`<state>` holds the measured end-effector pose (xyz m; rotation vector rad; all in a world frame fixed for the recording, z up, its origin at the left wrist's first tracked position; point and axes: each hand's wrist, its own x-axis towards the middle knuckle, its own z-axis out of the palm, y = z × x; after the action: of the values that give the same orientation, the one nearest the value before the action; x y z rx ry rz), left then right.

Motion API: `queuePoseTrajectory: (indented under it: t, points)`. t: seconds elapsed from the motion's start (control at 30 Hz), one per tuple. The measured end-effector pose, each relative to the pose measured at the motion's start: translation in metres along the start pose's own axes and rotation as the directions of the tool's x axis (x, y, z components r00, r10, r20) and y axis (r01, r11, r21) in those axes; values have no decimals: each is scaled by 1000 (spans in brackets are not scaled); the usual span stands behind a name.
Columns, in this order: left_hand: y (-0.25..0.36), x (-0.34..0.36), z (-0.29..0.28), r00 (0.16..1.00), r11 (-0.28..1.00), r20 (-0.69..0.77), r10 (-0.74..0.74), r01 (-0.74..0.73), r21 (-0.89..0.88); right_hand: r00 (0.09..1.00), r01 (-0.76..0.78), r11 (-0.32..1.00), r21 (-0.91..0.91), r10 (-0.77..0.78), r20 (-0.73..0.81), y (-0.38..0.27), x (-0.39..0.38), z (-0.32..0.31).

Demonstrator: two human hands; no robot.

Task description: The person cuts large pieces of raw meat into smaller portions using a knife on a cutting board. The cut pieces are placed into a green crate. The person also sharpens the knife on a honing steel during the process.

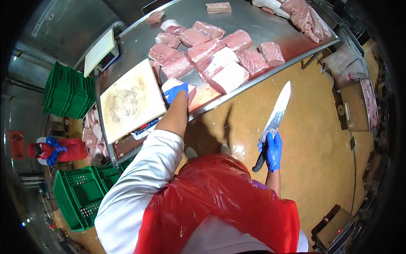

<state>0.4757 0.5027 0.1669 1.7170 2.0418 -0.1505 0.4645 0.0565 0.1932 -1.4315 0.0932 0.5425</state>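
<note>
In my right hand (274,151), gloved in blue, is a large butcher's knife (277,111). Its black handle sits in my fingers and its broad blade points up and away over the floor, clear of the table. My left hand (175,91), also in a blue glove, grips a piece of raw pork (191,92) at the table's near edge, beside the cutting board; its fingertips are partly hidden. Several cut pork blocks (205,50) lie grouped just beyond it, some with white fat on top. A stained white cutting board (132,100) rests on a blue-sided scale (146,127) to the left.
The steel table (177,9) carries larger meat cuts (305,17) at its far right. Another board-topped scale (100,51) stands far left. Green crates (69,89) and more crates (78,192) stand leftward, near a red-aproned person (69,149). A metal cart (355,106) is at right.
</note>
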Motion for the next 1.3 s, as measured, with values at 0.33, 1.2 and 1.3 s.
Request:
queuePoseTrajectory:
  t: [0.33, 1.2, 1.3]
  points:
    - [-6, 25, 26, 806, 789, -21, 591, -572, 224, 991, 5, 998, 65, 4, -133, 17, -13, -44]
    - [-168, 111, -250, 823, 807, -54, 566, -566, -166, 919, 142, 957, -253, -33, 393, -32, 27, 168]
    - [-217, 120, -236, 737, 749, -145, 660, -662, 40, 847, 236, 920, -313, -37, 530, -31, 23, 223]
